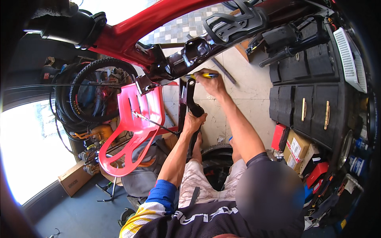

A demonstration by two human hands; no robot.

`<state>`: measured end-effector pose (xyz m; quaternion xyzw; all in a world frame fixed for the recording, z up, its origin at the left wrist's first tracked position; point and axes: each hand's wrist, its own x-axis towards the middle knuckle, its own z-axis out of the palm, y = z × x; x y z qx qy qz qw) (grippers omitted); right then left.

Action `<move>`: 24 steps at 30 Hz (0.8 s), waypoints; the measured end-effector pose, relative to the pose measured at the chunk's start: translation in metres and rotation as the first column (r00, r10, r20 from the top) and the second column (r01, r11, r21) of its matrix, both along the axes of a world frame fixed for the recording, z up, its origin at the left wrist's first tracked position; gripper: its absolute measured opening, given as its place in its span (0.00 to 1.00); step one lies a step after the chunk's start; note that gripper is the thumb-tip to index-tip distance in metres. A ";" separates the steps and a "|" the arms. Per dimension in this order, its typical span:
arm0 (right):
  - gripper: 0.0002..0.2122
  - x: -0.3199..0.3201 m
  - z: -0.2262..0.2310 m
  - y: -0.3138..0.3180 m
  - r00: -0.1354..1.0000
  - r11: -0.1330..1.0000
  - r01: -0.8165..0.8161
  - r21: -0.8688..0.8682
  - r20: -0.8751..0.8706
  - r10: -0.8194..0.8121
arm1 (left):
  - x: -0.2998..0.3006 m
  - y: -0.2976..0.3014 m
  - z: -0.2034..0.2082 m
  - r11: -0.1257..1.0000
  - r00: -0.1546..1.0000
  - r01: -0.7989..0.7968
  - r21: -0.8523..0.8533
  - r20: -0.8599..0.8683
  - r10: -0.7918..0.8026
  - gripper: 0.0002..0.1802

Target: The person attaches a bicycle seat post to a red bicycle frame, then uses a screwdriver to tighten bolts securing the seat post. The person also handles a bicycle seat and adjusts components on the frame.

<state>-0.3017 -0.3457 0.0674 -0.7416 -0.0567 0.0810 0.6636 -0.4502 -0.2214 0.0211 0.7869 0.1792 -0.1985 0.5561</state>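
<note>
My left hand point(194, 122) is wrapped round a black, forked bicycle frame arm point(189, 94) with a rounded, holed upper end. A slim yellow-and-black hand tool point(209, 75) is in my closed right hand point(212, 85); its tip points left, close to the arm's upper end. I cannot make out the tool's exact kind. Just above both hands hangs a red and dark bicycle frame point(133, 29), with a black bottle cage point(236, 23) on its lower tube. A thin black cable point(152, 122) with a metal end sticks out left of my left hand.
At the left stand a pink plastic chair point(135, 142) and several bicycle tyres point(81, 105). A wheel point(216, 152) is between my legs. Black cabinets point(305, 99) line the right, with cardboard boxes point(297, 148) below. A dark bar point(224, 71) lies on the tiled floor.
</note>
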 end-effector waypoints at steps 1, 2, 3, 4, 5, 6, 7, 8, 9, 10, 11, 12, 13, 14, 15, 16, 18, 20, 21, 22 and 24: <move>0.12 0.004 -0.001 -0.005 0.999 0.999 0.023 -0.030 0.029 -0.022 | 0.001 -0.002 0.002 1.000 0.999 0.028 0.009 0.018 -0.028 0.14; 0.13 0.005 0.000 -0.005 0.998 0.998 0.035 -0.057 0.056 -0.032 | 0.000 -0.001 0.003 0.999 0.998 0.043 0.020 0.035 -0.044 0.14; 0.12 -0.002 0.001 0.003 0.998 0.998 0.061 -0.003 0.015 -0.061 | -0.003 0.002 -0.001 0.999 0.999 0.029 0.013 0.017 -0.030 0.14; 0.12 -0.011 0.001 0.010 0.996 0.995 0.090 0.050 -0.028 -0.088 | -0.005 0.005 -0.004 1.000 1.000 0.016 0.005 -0.001 -0.016 0.14; 0.12 -0.010 0.003 0.006 0.994 0.996 0.065 0.057 -0.090 -0.060 | -0.003 0.007 -0.003 1.000 1.000 0.006 0.001 -0.015 -0.006 0.14; 0.11 -0.008 0.005 0.002 0.988 0.997 0.040 0.065 -0.150 -0.030 | -0.001 0.007 -0.002 1.000 1.000 0.021 0.010 0.004 -0.021 0.14; 0.11 -0.005 0.006 0.004 0.991 0.997 0.058 0.049 -0.128 -0.051 | -0.001 0.007 -0.001 0.999 0.999 0.035 0.019 0.023 -0.035 0.14; 0.11 -0.005 0.010 0.003 0.991 0.996 0.080 0.026 -0.109 -0.077 | -0.002 0.005 0.001 0.998 0.998 0.053 0.023 0.037 -0.054 0.14; 0.11 -0.006 0.014 0.003 0.991 0.995 0.103 0.004 -0.090 -0.102 | -0.001 0.004 0.003 1.000 1.000 0.027 0.010 -0.001 -0.027 0.13; 0.11 -0.009 0.008 0.005 0.988 0.998 0.064 0.014 -0.139 -0.062 | -0.003 0.003 0.006 1.000 1.000 0.021 0.003 0.011 -0.021 0.13; 0.11 -0.010 0.004 0.003 0.995 0.998 0.059 0.029 -0.086 -0.056 | -0.003 0.003 0.009 1.000 1.000 0.017 -0.002 0.026 -0.017 0.13; 0.11 -0.011 0.001 -0.003 0.998 0.998 0.053 0.042 -0.033 -0.051 | -0.002 0.003 0.011 1.000 0.999 0.013 -0.007 0.041 -0.013 0.13; 0.11 -0.005 -0.002 -0.009 0.997 0.999 0.047 0.011 -0.061 -0.046 | 0.002 0.001 0.012 1.000 0.999 0.024 0.000 0.023 -0.024 0.13; 0.11 -0.001 0.002 -0.010 0.995 0.999 0.032 -0.020 -0.094 -0.034 | 0.002 0.002 0.011 1.000 1.000 0.026 0.009 0.001 -0.026 0.13; 0.11 -0.005 0.006 0.001 0.996 0.997 0.080 0.003 -0.039 -0.080 | 0.001 0.003 0.010 0.999 0.999 0.029 0.017 -0.021 -0.029 0.13; 0.11 -0.009 0.010 0.007 0.996 0.999 0.038 0.036 -0.085 -0.035 | -0.003 0.004 0.010 1.000 1.000 0.028 0.014 -0.010 -0.028 0.13; 0.12 -0.003 0.007 -0.004 0.986 0.999 -0.028 0.043 -0.164 0.035 | -0.002 0.007 0.009 0.999 0.999 0.036 0.008 0.022 -0.037 0.13; 0.12 0.009 0.008 -0.019 0.992 0.998 -0.038 -0.058 -0.122 0.031 | -0.001 0.003 0.007 0.999 0.999 0.041 -0.012 0.019 -0.041 0.13; 0.12 0.008 0.007 -0.012 0.999 0.998 -0.005 0.064 -0.032 0.007 | -0.001 0.000 0.007 0.999 0.999 0.044 -0.025 0.017 -0.043 0.13; 0.11 0.001 0.007 -0.001 0.999 0.998 0.008 0.058 -0.032 -0.006 | 0.000 0.001 0.007 0.999 0.999 0.049 -0.013 0.013 -0.049 0.13; 0.11 -0.001 0.006 -0.007 0.998 0.999 -0.048 0.024 -0.039 0.049 | -0.001 0.005 0.006 0.998 0.998 0.061 0.015 0.001 -0.061 0.13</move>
